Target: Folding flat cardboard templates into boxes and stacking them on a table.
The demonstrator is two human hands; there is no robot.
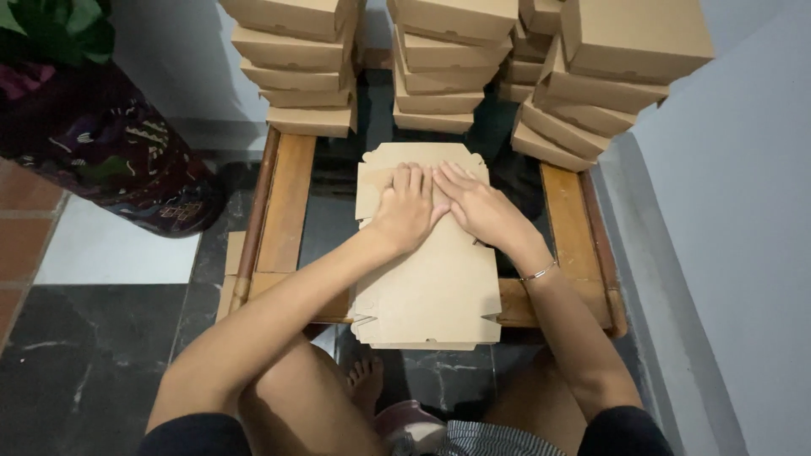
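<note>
No grip, left hand (406, 211), right hand (483, 207) flat on cardboard sheet (431, 287), palms hidden

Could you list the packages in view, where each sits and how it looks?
Flat box blank: on the table under left hand and right hand, plain brown card.
Folded boxes: left stack, middle stack, right stack, behind it, plain brown, shallow.

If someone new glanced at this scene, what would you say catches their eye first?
Both hands, the left hand and right hand, press side by side on a flat, unfolded brown cardboard box blank lying on a small glass-topped wooden table. Behind it, at the table's far edge, rise three stacks of folded brown cardboard boxes.
</note>
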